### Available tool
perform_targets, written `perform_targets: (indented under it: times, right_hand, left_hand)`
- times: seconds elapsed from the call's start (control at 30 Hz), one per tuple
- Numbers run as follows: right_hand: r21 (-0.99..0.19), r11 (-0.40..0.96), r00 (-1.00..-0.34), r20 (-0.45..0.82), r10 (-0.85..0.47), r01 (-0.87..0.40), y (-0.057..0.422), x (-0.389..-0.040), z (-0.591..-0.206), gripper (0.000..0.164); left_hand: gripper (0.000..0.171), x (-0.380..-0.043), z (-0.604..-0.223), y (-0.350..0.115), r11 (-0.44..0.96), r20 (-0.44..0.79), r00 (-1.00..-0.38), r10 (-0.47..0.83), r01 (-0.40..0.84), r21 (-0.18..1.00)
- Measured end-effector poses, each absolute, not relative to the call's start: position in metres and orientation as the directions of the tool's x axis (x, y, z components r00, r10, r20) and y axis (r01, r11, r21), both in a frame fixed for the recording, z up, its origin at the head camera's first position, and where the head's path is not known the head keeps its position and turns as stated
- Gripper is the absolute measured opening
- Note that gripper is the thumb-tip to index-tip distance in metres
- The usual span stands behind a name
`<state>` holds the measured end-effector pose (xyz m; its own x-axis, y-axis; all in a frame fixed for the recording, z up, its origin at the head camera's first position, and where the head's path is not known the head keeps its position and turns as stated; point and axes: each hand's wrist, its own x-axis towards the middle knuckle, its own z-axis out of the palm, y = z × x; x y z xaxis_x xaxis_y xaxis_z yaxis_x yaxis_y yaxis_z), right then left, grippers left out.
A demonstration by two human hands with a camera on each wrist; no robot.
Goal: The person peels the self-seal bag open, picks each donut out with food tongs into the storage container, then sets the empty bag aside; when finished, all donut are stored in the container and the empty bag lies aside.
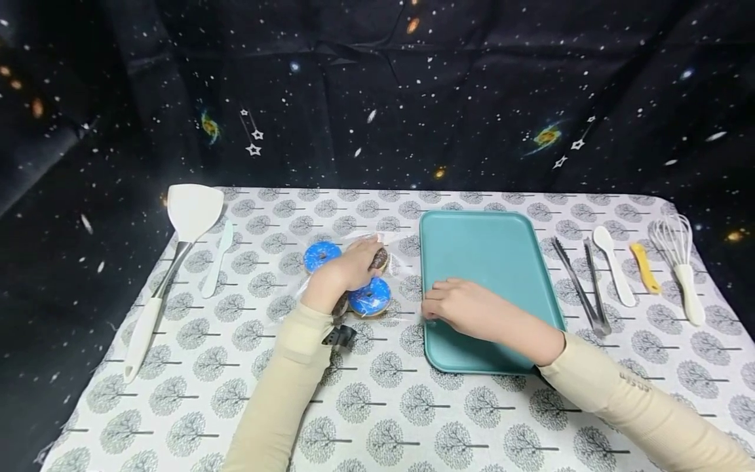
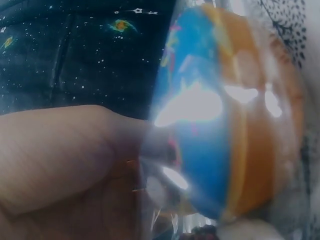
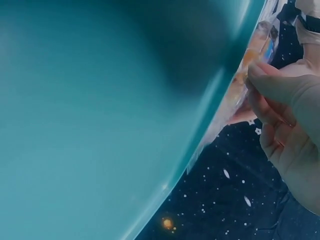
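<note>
A clear plastic bag holds several donuts, two of them with blue icing, such as the front blue donut. A chocolate donut shows between the thumb and fingers of my left hand, which grips the bag from above. In the left wrist view, a blue-iced donut fills the middle, seen side-on through shiny plastic. My right hand is at the left rim of the teal tray, fingers curled, thumb and index tips together. Its fingertips overlap the bag in the right wrist view; I cannot tell whether they pinch it.
On the left lie a white spatula and a pale spreader knife. Tongs, a white spoon, a yellow-handled tool and a whisk line the right. A dark starry cloth hangs behind the table.
</note>
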<state>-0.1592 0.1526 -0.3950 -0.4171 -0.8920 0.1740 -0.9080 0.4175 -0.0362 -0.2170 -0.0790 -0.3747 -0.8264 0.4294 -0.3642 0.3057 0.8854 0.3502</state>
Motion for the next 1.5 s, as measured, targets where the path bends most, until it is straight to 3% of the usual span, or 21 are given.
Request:
perform_targets:
  times: [0.3,0.7,1.0,1.23,1.5]
  right_hand:
    - [-0.017,0.451,-0.449,0.143,-0.882,-0.892,0.151,-0.156,-0.389,0.009]
    - [-0.078,0.447,-0.454,0.191,-0.870,-0.891,0.158,-0.143,-0.386,0.013]
    - [-0.151,0.467,-0.490,0.209,-0.846,-0.871,0.170,-0.132,-0.367,0.014]
    - [-0.164,0.502,-0.528,0.212,-0.822,-0.849,0.176,-0.129,-0.362,0.014]
    - [-0.203,0.525,-0.559,0.187,-0.808,-0.826,0.174,-0.128,-0.364,0.015]
  left_hand:
    - [0.061,-0.218,-0.373,-0.085,0.872,-0.332,-0.828,0.452,0.331,0.361]
    - [0.060,-0.220,-0.374,-0.096,0.890,-0.350,-0.839,0.417,0.300,0.343]
    - [0.064,-0.214,-0.367,-0.091,0.914,-0.352,-0.849,0.394,0.323,0.244]
    - [0.070,-0.210,-0.373,-0.080,0.849,-0.264,-0.813,0.519,0.456,0.266]
    - [0.050,-0.210,-0.390,-0.064,0.835,-0.102,-0.833,0.544,0.526,0.163]
